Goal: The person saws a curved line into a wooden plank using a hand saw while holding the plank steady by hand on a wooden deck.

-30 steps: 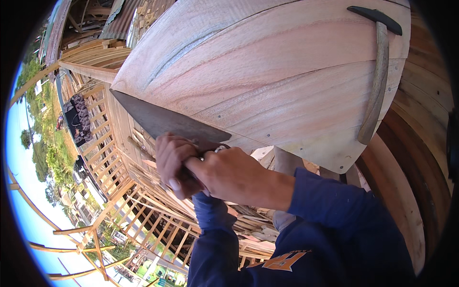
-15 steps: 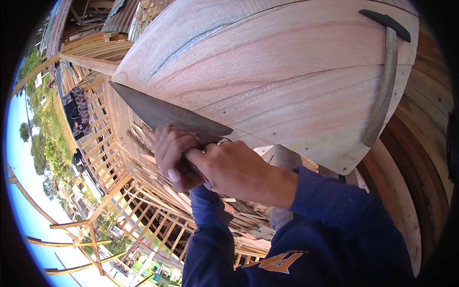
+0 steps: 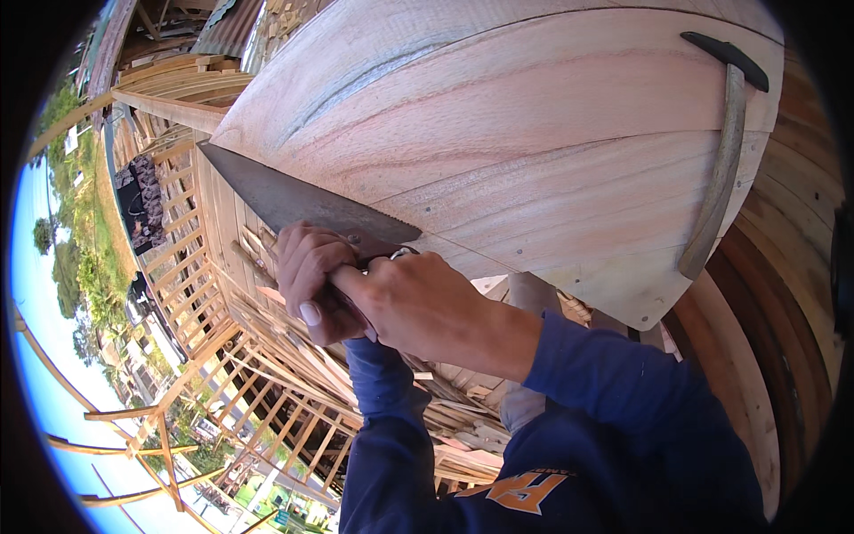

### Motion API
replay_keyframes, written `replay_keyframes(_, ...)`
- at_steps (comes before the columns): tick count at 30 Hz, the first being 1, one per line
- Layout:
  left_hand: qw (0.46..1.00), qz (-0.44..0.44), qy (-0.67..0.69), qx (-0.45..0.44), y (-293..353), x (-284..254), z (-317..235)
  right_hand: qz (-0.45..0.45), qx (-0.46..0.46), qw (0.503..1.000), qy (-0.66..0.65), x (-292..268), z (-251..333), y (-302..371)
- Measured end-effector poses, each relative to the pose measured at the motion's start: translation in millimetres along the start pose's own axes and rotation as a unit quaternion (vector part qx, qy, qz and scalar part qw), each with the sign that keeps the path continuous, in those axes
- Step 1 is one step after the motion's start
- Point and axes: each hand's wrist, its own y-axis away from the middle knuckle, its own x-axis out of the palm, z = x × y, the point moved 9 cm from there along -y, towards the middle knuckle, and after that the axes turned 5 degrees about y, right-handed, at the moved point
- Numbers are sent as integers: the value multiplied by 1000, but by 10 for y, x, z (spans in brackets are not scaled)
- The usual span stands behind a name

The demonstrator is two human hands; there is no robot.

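My left hand point(image 3: 311, 280) and my right hand point(image 3: 436, 307) are both wrapped round the handle of a handsaw, close together, with the handle mostly hidden under the fingers. The saw's dark grey tapered blade point(image 3: 302, 200) points to the upper left, its toothed edge against the lower left edge of a broad pale wooden panel point(image 3: 534, 98). From the blade's heel, a thin straight line runs on across the wood toward the lower right. On the panel's right side lies a hammer point(image 3: 731, 133) with a black head and a curved wooden handle, untouched by either hand.
Loose wooden strips and offcuts point(image 3: 463, 414) lie below the panel. A slatted timber frame point(image 3: 182, 231) stands at the left, with greenery beyond it. Curved planks point(image 3: 738, 329) rise at the right. Dark patterned cloth or bags point(image 3: 142, 200) sit at the far left.
Both hands and the handsaw have shifted a little to the left and upward along the panel's edge. The grip is the same, and the hammer still lies on the panel.
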Motion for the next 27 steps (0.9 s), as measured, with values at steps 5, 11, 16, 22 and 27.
replay_keyframes(5,971,222,27,87,703,803,-1404,-23,-1,999,36,-557,105,1709)
replay_keyframes(11,996,64,49,27,149,322,-398,22,10,999,33,-232,34,484)
replay_keyframes(16,998,63,10,-14,127,181,-165,0,9,1000,1,-18,19,166)
replay_keyframes(22,979,187,17,82,766,834,-1505,50,2,998,50,-605,107,1794)
replay_keyframes(27,997,81,1,4,107,299,-337,-16,0,1000,17,-142,3,238)
